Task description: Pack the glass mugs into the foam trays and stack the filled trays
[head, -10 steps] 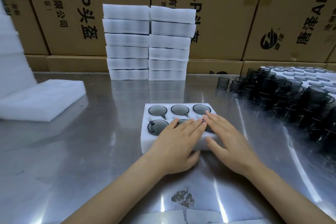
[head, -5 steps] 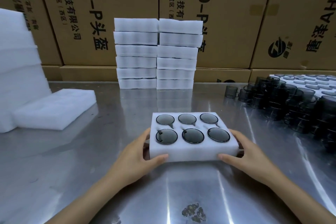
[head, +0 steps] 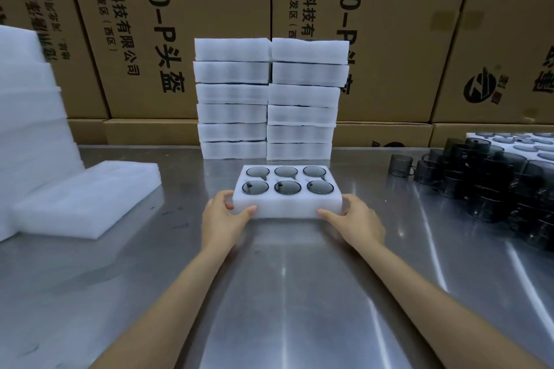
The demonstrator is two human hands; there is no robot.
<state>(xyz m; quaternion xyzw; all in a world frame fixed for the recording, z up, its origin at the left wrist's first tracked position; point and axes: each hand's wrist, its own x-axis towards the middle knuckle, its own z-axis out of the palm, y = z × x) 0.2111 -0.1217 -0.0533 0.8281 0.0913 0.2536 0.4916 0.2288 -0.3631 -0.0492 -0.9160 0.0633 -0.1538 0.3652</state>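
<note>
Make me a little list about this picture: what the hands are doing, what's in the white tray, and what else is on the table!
left hand: grips the tray's left end
right hand: grips the tray's right end
foam tray: white, six holes, all filled
glass mugs: six dark ones, two rows of three
stacks of trays: two side by side behind it, six high each
loose mugs: dark pile, far right
foam sheets: piled on the left
table: shiny metal
boxes: brown cardboard, at the back

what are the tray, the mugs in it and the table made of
Tray: white foam, matte, finely textured, cut pockets. Mugs: smoky tinted glass by the look, see-through with glossy rims. Table: likely stainless steel, brushed, mirroring the stacks and light streaks.
</note>
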